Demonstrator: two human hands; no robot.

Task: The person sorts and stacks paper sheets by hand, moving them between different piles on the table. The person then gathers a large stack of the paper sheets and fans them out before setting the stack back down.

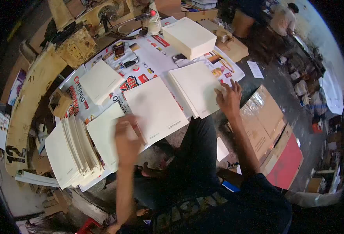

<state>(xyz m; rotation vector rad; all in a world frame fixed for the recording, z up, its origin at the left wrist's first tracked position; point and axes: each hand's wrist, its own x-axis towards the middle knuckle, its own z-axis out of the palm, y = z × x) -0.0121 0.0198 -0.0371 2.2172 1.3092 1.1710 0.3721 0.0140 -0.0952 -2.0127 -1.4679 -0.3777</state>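
My right hand is at the right edge of a stack of cream paper sheets, its bent fingers apart and the fingertips touching the top sheet or its edge. My left hand is smeared by motion, above the gap between a printed cream sheet pile in the middle and another pile to its left; its fingers cannot be made out. At the front left lies a fanned bundle of sheets, its layers offset from one another.
A thick paper block and a smaller pile stand farther back on the poster-covered table. A yellowed machine curves around the left. Cardboard leans at the right; another person is in the background.
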